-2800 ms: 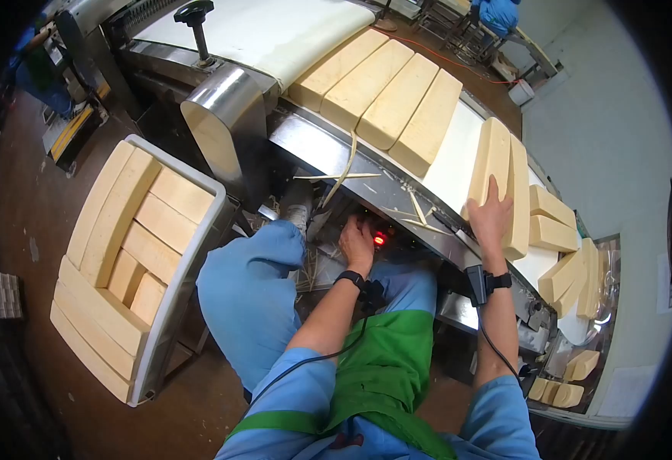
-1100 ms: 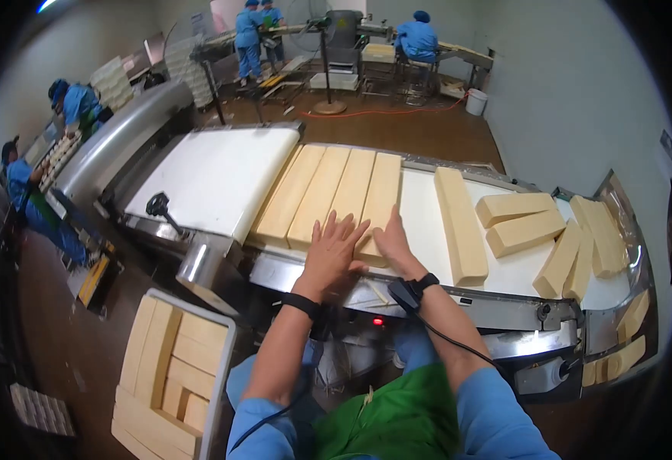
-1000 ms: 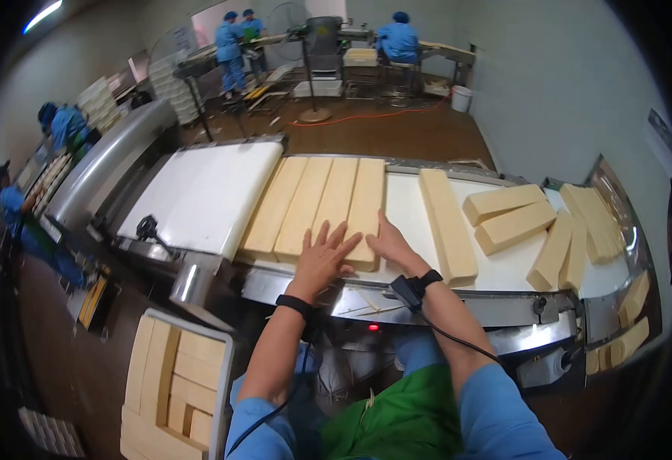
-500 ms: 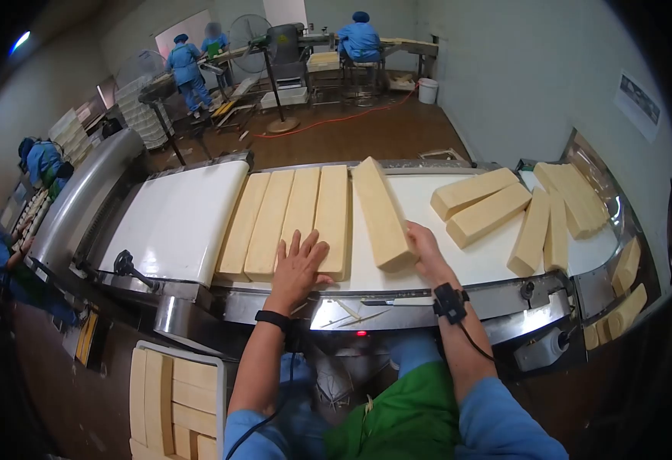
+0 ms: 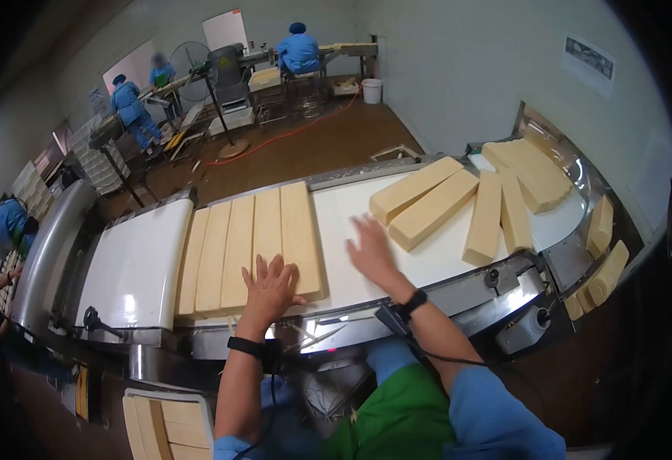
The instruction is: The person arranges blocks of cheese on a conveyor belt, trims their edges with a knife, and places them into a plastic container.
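Left hand (image 5: 271, 291): open, on block row (image 5: 236, 249)
Right hand (image 5: 372, 253): open, empty, over belt (image 5: 342, 268)
Block row: five, side by side

At the far side of the room, one person in blue (image 5: 299, 52) sits with the back to the view. A white bucket (image 5: 371, 91) stands near the wall (image 5: 458, 84), and an orange hose or cable (image 5: 298, 131) lies curved across the brown floor (image 5: 313, 153). A printed sheet (image 5: 590, 64) is fixed on the wall. To the left are a large round fan (image 5: 190, 70), a grey machine (image 5: 228, 69) and two standing persons (image 5: 129, 107). Stacked pale trays (image 5: 106, 162) are nearer, their details blurred.
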Tool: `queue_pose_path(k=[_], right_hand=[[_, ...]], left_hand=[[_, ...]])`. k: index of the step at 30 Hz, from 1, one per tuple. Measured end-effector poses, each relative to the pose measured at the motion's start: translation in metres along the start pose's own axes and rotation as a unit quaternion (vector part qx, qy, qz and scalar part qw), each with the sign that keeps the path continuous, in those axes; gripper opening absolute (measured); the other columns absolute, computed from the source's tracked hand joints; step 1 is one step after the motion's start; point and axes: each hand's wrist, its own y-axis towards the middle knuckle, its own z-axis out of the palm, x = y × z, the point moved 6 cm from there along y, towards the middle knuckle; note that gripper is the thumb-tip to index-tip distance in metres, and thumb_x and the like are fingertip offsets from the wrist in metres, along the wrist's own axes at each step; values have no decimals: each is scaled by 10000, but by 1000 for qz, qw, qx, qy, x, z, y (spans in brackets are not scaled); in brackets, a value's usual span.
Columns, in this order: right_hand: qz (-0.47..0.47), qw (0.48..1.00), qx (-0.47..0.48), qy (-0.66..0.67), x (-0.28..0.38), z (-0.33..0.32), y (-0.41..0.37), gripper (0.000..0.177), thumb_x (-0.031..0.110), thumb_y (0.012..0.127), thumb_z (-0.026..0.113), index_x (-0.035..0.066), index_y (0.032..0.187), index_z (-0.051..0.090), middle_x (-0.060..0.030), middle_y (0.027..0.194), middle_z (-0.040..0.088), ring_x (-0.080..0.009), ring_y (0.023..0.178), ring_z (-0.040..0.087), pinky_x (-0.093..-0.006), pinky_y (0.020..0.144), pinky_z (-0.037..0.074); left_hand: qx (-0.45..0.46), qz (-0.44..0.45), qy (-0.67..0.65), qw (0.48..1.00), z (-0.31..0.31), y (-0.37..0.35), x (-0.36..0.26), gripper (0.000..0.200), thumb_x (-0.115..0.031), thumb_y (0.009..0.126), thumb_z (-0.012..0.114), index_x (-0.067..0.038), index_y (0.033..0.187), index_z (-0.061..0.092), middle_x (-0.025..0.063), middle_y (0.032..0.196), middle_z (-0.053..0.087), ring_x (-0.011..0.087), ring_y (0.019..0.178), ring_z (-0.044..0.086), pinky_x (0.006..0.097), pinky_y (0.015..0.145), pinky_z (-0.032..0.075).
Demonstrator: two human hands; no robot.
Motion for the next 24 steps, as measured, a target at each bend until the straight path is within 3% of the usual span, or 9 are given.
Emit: queue_pose_path(k=[1, 4, 8, 11, 14, 17, 18, 23, 24], right_hand=[[11, 991, -80, -110, -14, -26, -4, 604, 263, 864, 640, 60, 1413, 491, -301, 1496, 346, -489, 1427, 225, -608, 1109, 293], [65, 967, -83, -232, -53, -72, -12, 573, 336, 857, 668, 160, 1386, 537, -277, 1494, 363, -505, 1419, 213, -698, 1032, 320], [40, 994, -8, -104, -100, -62, -5, 425, 339, 838, 680, 168, 1226, 648, -263, 1516, 323, -495, 1422, 205, -723, 996, 331], [39, 994, 66, -81, -99, -77, -28, 380, 344, 829, 677, 163, 1164, 674, -277, 1523, 293, -508, 1414, 209, -680, 1039, 326], [87, 975, 102, -180, -75, -115, -53, 532, 372, 815, 681, 118, 1276, 607, -339, 1515, 241, -546, 1381, 238, -630, 1086, 306], [150, 969, -82, -176, -89, -115, -59, 744, 373, 777, 710, 36, 1398, 476, -399, 1505, 170, -584, 1343, 263, -602, 1119, 275], [226, 958, -6, -174, -93, -103, -57, 901, 343, 747, 737, -29, 1466, 341, -424, 1499, 132, -604, 1305, 293, -594, 1104, 308], [241, 960, -4, -143, -78, -107, -43, 842, 306, 766, 691, -9, 1470, 354, -365, 1507, 229, -509, 1271, 406, -483, 1050, 418], [237, 961, -5, -143, -82, -108, -43, 817, 284, 778, 671, -7, 1472, 352, -343, 1507, 269, -473, 1262, 441, -459, 1034, 441]], left_hand=[[28, -16, 9, 999, -7, 7, -11, 728, -523, 708, 762, -228, 1340, 554, 107, 1465, 458, 419, 1432, 295, 693, 1096, 238], [-100, 80, -96, 987, 4, 54, -58, 587, -383, 777, 782, -189, 1295, 585, 132, 1430, 478, 435, 1400, 333, 626, 1098, 299], [-158, 95, -150, 971, 27, 127, -114, 640, -251, 815, 768, -167, 1390, 501, 198, 1456, 431, 469, 1357, 378, 531, 1090, 361], [-173, 73, -179, 966, 49, 173, -137, 724, -267, 794, 787, -153, 1426, 452, 241, 1458, 403, 492, 1335, 384, 521, 1083, 371], [-172, 76, -198, 962, 52, 199, -156, 755, -289, 760, 812, -148, 1415, 465, 248, 1356, 460, 474, 1226, 449, 524, 1027, 411], [-117, 57, -186, 974, 54, 214, -161, 768, -294, 733, 827, -140, 1401, 480, 249, 1199, 520, 437, 1093, 479, 512, 929, 469], [-121, 42, -177, 976, 59, 218, -157, 759, -285, 732, 826, -137, 1394, 486, 249, 1150, 531, 421, 1061, 480, 502, 897, 484], [-87, 9, -139, 986, 48, 189, -141, 560, -349, 858, 710, -122, 1341, 541, 280, 1006, 612, 460, 993, 561, 483, 801, 522], [-79, -1, -214, 974, 52, 181, -129, 514, -363, 891, 663, -100, 1320, 554, 281, 996, 626, 453, 957, 594, 471, 778, 537]])
